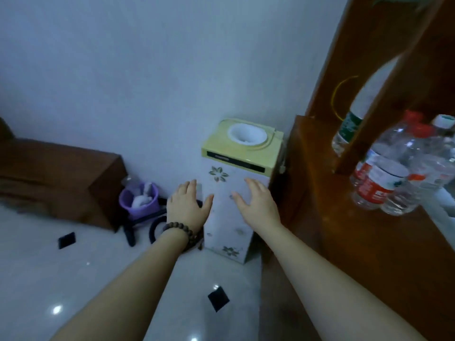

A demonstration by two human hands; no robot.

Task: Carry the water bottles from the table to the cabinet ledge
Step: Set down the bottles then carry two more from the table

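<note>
The wooden cabinet (320, 193) fills the side beyond the right hand, and its ledge (369, 242) runs past that hand's outer edge. In front of both hands, against the wall, stands a water dispenser (236, 168) with a yellow top and no jug on it. The water bottles (394, 173) stand upright and bunched together on the ledge, well off to the outer side of the right hand and a little farther forward than its fingertips; their long axes run up and down, caps on top, though the view is blurred there. One more bottle (344, 134) shows behind the cabinet's wooden post. The right hand (258, 205) is the nearer of the two to the bottles; the left hand (187, 205), with a bead bracelet (179, 230) at its wrist, lies farther from them. Both hands hang in the air with fingers spread and straight, holding nothing. No table is in view, so any bottle left to fetch probably lies away from here.
</note>
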